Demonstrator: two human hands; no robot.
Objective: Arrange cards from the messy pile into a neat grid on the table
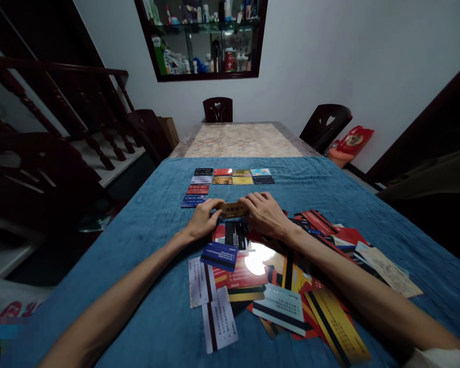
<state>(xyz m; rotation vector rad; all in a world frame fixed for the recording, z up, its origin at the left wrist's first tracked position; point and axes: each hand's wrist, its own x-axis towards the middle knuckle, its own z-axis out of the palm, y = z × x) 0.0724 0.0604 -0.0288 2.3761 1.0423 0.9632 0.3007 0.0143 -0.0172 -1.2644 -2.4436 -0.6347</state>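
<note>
A gold plastic card (233,209) is held up between my two hands, above the near side of the blue cloth. My left hand (204,217) pinches its left end with thumb and fingers. Its right end is gripped by my right hand (265,213), whose fingers hide that edge. Beyond them, cards lie in neat rows: a black card (203,172), a red card (223,171) and several others, with a blue card (194,201) close to my left fingers. Below my hands spreads a loose, overlapping heap of cards, including a blue one (219,255) and a silver one (279,306).
The blue cloth (145,245) covers the near part of the table; the patterned tabletop (241,139) shows beyond it. Chairs stand around, one at the far end (217,110) and one at the right (325,125). A red bag (354,140) sits on the right.
</note>
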